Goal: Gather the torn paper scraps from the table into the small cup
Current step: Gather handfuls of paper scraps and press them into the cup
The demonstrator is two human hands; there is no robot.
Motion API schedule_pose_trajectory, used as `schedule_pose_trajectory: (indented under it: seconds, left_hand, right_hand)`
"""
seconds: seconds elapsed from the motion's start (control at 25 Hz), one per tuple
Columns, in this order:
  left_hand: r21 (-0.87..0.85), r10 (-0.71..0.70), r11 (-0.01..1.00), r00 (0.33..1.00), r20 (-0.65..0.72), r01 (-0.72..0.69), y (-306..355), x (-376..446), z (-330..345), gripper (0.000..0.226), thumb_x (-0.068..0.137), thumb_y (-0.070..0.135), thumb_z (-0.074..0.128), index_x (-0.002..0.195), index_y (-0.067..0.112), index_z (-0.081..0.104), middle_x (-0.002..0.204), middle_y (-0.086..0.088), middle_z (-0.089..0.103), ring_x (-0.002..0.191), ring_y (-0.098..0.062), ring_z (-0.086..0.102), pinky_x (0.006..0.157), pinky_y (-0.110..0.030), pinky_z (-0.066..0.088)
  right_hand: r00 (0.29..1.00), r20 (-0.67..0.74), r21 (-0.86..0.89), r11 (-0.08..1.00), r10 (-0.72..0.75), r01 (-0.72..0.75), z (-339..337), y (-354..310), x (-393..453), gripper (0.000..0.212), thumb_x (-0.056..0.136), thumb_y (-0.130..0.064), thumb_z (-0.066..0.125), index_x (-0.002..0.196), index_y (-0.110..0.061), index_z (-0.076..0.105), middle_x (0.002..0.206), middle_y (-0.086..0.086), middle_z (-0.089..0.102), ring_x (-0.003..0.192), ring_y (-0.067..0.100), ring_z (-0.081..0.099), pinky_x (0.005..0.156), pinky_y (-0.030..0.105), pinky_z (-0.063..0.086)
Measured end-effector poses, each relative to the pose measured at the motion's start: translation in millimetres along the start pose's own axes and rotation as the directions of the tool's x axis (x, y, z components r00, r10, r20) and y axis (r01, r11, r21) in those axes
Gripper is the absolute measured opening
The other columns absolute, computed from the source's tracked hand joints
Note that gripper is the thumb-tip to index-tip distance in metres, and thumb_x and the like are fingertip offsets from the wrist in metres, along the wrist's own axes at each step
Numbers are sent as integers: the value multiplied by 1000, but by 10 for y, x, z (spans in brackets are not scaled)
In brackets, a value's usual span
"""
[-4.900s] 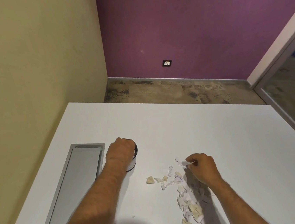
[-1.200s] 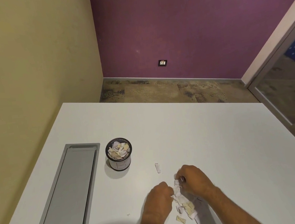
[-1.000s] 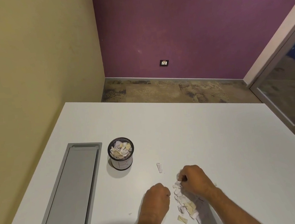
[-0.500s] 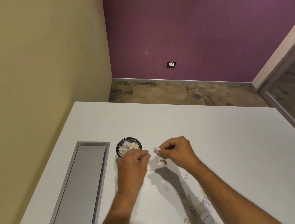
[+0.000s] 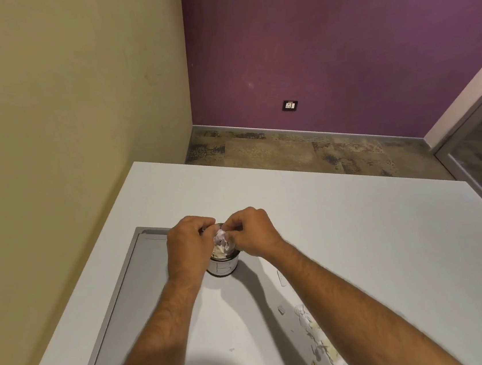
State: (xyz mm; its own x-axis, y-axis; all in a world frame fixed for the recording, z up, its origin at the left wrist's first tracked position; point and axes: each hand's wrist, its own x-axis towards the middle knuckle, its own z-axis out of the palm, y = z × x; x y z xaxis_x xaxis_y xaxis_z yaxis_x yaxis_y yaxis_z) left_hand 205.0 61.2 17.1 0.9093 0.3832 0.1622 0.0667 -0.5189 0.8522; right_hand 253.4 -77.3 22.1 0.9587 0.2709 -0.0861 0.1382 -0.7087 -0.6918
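The small white cup (image 5: pixel 223 267) with a dark rim stands on the white table (image 5: pixel 359 229), heaped with torn scraps (image 5: pixel 221 246). My left hand (image 5: pixel 188 246) and my right hand (image 5: pixel 251 233) meet right over its mouth, fingers pinched on white and cream scraps at the top of the heap. Both hands hide the far rim. More loose scraps (image 5: pixel 316 340) lie near the front edge, right of my right forearm, and a single strip (image 5: pixel 281 278) lies closer to the cup.
A long grey recessed cover (image 5: pixel 119 310) runs along the table's left side, just left of the cup. A beige wall borders the table on the left. Beyond the far edge are bare floor and a purple wall; a glass door stands at the right.
Both hands left the scrap pile near the front edge and carried pinched scraps up and left to the cup's mouth. The pile on the table has grown smaller.
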Motion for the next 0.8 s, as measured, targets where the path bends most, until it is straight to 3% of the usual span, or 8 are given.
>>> schedule_pose_trajectory:
  seconds: [0.08,0.2,0.28,0.36,0.52,0.68,0.76,0.8]
  left_hand:
    - [37,29,999,999,33,-31,-19,29,36,8,79,10,77,87,11,77,89,-3,74,79,-17,67,77,-31,57]
    - [116,54,991,993,109,-67,-23,60,99,7,81,12,74,87,13,77,90,-5,75,81,-20,67,79,-33,56]
    - [216,15,975,980,199,-59,-30,86,132,10,84,19,72,92,17,77,92,-7,74,88,-25,65,81,-36,55]
    - [349,-2,931,956,293,-105,-57,84,140,15,89,26,65,98,19,76,94,-8,74,96,-27,60,82,-39,54]
    - [496,112,828,944,310,-261,-48,52,141,23,96,28,53,100,15,73,98,-6,72,96,-30,53,83,-42,49]
    - [279,447,828,873,194,-486,157,-272,283,12,83,17,74,93,10,74,91,-5,71,88,-29,62,76,-34,51]
    - [122,424,860,827,368,-495,215,-513,443,24,86,25,71,108,15,70,104,-2,67,99,-24,59,82,-37,53]
    - [98,385,863,773,505,-495,227,-632,546,31,89,29,66,118,20,65,114,1,62,106,-22,55,86,-37,52]
  right_hand:
    - [999,39,-8,1000,-20,20,-13,55,-27,26,76,-3,64,94,-17,77,94,0,77,88,13,69,80,26,56]
    - [999,5,220,975,42,-42,-82,138,-71,39,77,8,53,102,-13,74,100,6,75,93,15,70,84,31,58]
    - [993,-14,389,915,121,-106,-151,195,-103,42,81,12,49,107,-13,71,101,9,72,96,17,68,79,34,60]
    - [986,-32,452,882,161,-130,-237,298,-159,38,84,10,51,105,-16,71,99,6,71,94,17,68,71,32,61]
    - [973,-105,315,935,208,-165,-488,715,-369,27,83,2,63,99,-16,74,98,-2,73,92,13,70,79,34,60]
    - [948,-138,72,958,287,-279,-689,1185,-697,24,79,-3,70,97,-18,75,93,-6,74,85,8,69,89,31,56]
    - [941,-124,-75,943,315,-325,-754,1383,-866,24,79,-8,69,99,-20,74,99,-5,75,85,9,68,87,24,53]
    - [937,-107,-141,927,334,-347,-780,1464,-949,25,80,-9,67,102,-21,74,103,-4,74,87,10,67,86,22,51]
